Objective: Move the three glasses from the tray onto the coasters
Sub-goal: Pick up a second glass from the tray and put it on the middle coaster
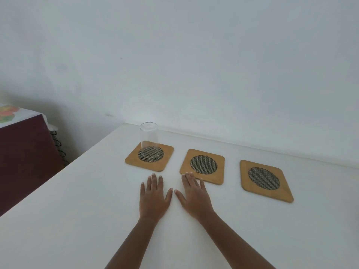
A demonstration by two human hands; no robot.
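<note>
From the head camera, a clear glass [148, 140] stood upright on the left coaster [149, 156], left of frame centre. The middle coaster [202, 166] and right coaster [266, 180] were bare. Both palms lay flat on the white table [77, 220], fingers spread, gripping nothing: left hand [154, 199] below the glass, right hand [194, 197] with fingertips touching the middle coaster's edge.

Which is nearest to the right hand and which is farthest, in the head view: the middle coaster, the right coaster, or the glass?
From the right hand:
1. Middle coaster, just ahead, fingertips at its near edge.
2. Right coaster, off to the right.
3. Glass, far left, standing on the left coaster.
</note>
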